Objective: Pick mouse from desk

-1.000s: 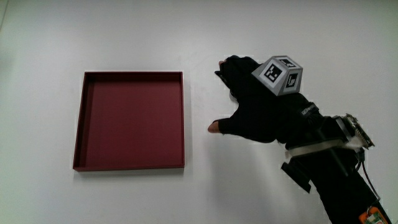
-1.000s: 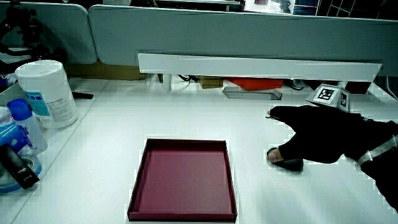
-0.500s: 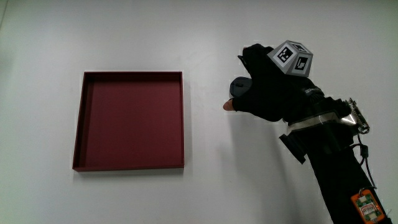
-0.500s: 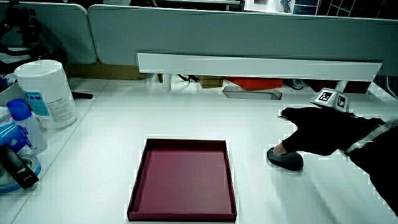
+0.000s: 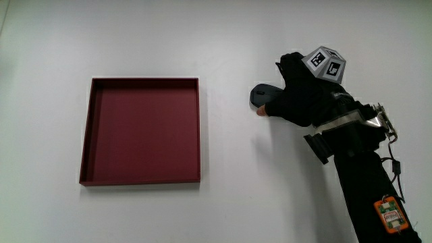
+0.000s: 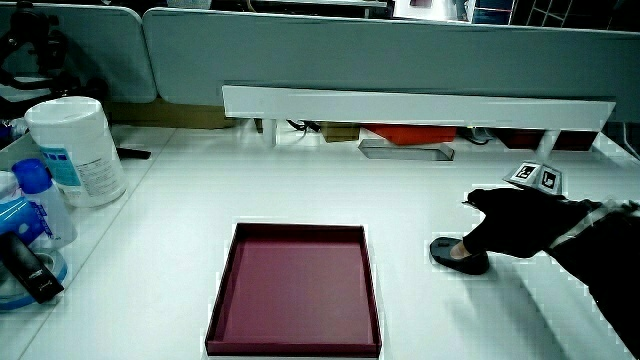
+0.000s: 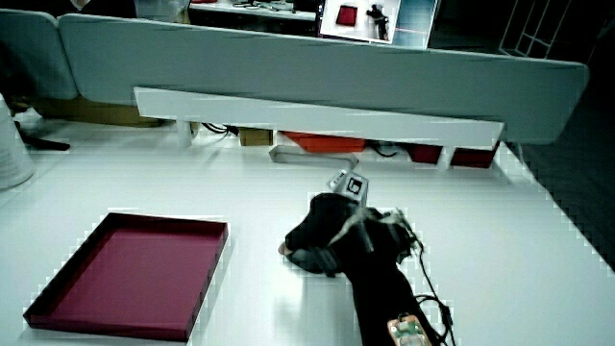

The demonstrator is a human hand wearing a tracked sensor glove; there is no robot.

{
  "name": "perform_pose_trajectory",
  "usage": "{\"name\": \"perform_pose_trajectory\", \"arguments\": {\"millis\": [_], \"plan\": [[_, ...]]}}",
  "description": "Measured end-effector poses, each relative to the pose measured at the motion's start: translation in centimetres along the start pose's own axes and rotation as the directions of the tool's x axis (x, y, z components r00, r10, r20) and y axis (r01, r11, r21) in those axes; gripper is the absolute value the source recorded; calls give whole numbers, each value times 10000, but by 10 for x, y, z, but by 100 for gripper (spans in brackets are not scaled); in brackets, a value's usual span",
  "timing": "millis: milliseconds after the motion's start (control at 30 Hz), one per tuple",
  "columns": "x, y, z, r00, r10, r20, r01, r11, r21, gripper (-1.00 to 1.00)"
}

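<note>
White counter [image 5: 223,202] seen in 3 views. Main view: 1 shallow dark-red square tray [image 5: 86,145], lying flat with nothing in it; beside it, well apart, 1 dark mouse [image 5: 260,94] resting on the counter; next, 1 gloved hand [image 5: 297,98] lying partly over the mouse, thumb tip at the mouse's edge nearer the person, fingers draped across its body, hand closed around the mouse without lifting it off the surface. 1 patterned cube [image 5: 327,62] sits on the back of the hand; the forearm [image 5: 361,175] carries a strap and a small orange tag.

In a side view: 1 white cylindrical tub [image 6: 73,150], 1 blue-capped bottle [image 6: 40,200] and other partly hidden items at the counter's edge, nearer the person than the tub; then the tray [image 6: 222,290]; then the mouse [image 6: 458,257] on the counter with the thumb on it and the hand [image 6: 515,222] arched above; the cube [image 6: 538,175] on the hand. 1 low white shelf [image 6: 400,105] runs along the grey partition [image 6: 350,50].

In a side view: tray [image 7: 207,264] nearer the person than the shelf [image 7: 317,120]; hand [image 7: 327,231] covers the mouse, of which only a sliver is visible; cube [image 7: 351,183] upward
</note>
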Motion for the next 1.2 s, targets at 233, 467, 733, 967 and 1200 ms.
{"name": "perform_pose_trajectory", "arguments": {"millis": [233, 467, 733, 967, 1200], "plan": [[11, 12, -9, 9987, -482, 188, 483, 9988, -58, 0], [17, 22, -20, 9962, -797, 350, 806, 9964, -247, 0], [17, 27, -24, 9925, -1116, 490, 1134, 9929, -362, 0], [13, 24, -23, 9933, -906, 711, 895, 9958, 195, 30], [10, 24, -24, 9922, -958, 795, 936, 9951, 310, 65]]}}
